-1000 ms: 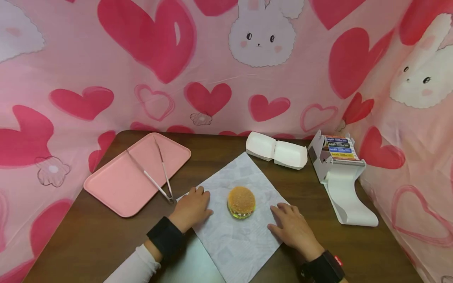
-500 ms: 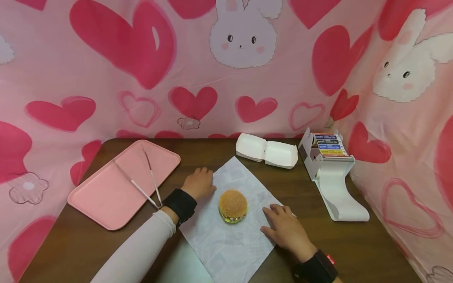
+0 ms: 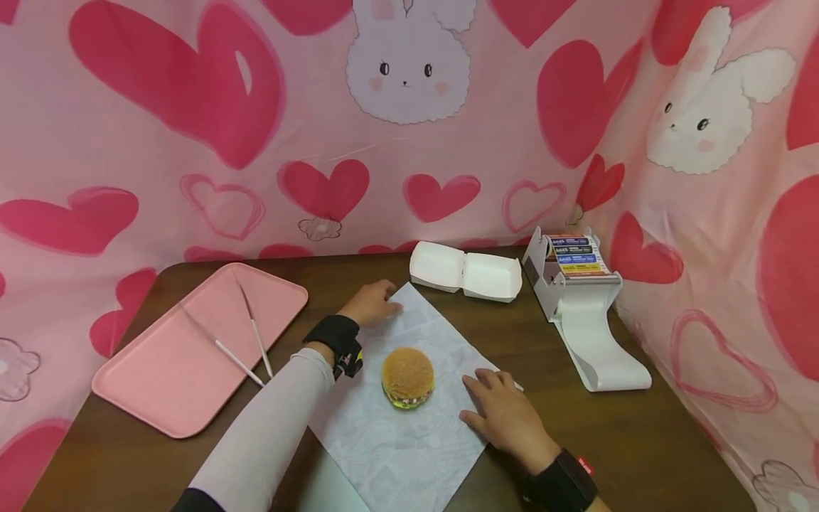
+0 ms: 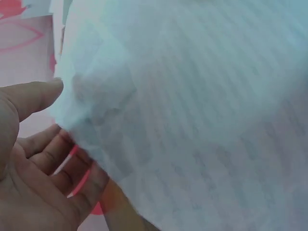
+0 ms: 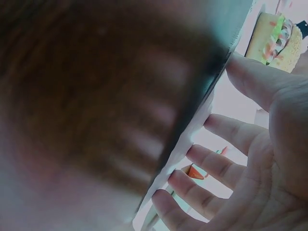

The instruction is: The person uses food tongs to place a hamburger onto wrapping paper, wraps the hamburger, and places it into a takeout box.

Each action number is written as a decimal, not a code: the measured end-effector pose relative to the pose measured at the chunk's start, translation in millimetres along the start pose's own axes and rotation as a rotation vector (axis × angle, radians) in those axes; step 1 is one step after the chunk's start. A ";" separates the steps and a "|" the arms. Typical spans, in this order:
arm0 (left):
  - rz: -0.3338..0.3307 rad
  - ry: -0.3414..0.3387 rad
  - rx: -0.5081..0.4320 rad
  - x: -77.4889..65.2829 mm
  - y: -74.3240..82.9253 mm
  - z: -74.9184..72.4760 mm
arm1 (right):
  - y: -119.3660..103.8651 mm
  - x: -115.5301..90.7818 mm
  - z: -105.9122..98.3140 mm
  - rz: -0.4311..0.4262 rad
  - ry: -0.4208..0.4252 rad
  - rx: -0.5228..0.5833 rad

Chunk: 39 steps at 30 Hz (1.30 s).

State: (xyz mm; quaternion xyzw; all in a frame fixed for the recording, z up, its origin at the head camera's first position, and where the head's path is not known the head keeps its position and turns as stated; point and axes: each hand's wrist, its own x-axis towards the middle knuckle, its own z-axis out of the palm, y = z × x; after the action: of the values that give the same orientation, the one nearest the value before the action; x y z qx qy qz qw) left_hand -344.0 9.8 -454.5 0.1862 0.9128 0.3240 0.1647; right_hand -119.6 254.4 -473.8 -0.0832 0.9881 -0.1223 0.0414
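A hamburger (image 3: 408, 377) with a browned bun and green filling lies on a white printed sheet of wrapping paper (image 3: 419, 448), set cornerwise on the table. At the paper's far corner is my left hand (image 3: 372, 304). In the left wrist view, that hand's fingers (image 4: 50, 156) reach the paper's edge, the thumb standing apart from them. On the paper's right side my right hand (image 3: 508, 419) rests with fingers spread. The right wrist view shows its fingertips (image 5: 178, 179) touching down along the sheet, with the hamburger beyond the thumb.
At left lies a pink tray (image 3: 160, 377) with metal tongs (image 3: 233, 355) across it. An opened white takeaway box (image 3: 493, 276) sits at the back. A label dispenser (image 3: 576, 263) trails a paper strip (image 3: 601, 348) at right. A pale mat (image 3: 329, 487) shows under the paper.
My left hand has moved from the paper's left side, away from me, to its far corner. The right hand stays on the right side. The head view has turned to the right.
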 end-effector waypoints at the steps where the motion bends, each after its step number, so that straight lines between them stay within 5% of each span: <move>1: -0.003 -0.002 -0.031 -1.3 0.5 -1.9 | -0.4 0.6 0.1 -0.001 -0.007 -0.003; 19: 0.216 0.009 -0.084 -53.0 30.7 -18.1 | -3.1 3.5 -4.6 0.007 -0.026 -0.018; 27: 0.443 -0.014 -0.086 -91.2 28.5 -9.8 | -4.5 -0.3 -4.6 -0.002 -0.008 -0.007; 33: 0.587 0.039 0.003 -116.7 19.1 9.8 | -5.2 -2.9 -4.5 -0.017 0.011 -0.006; 39: 0.730 0.088 0.222 -134.7 11.0 27.9 | -4.9 -3.1 -3.1 -0.024 0.019 -0.003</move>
State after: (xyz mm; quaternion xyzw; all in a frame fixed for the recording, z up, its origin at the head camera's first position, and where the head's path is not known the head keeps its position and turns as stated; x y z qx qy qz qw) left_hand -211.6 -27.6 -443.6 0.5016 0.8221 0.2683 -0.0223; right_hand -116.1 251.0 -469.4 -0.0940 0.9876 -0.1221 0.0306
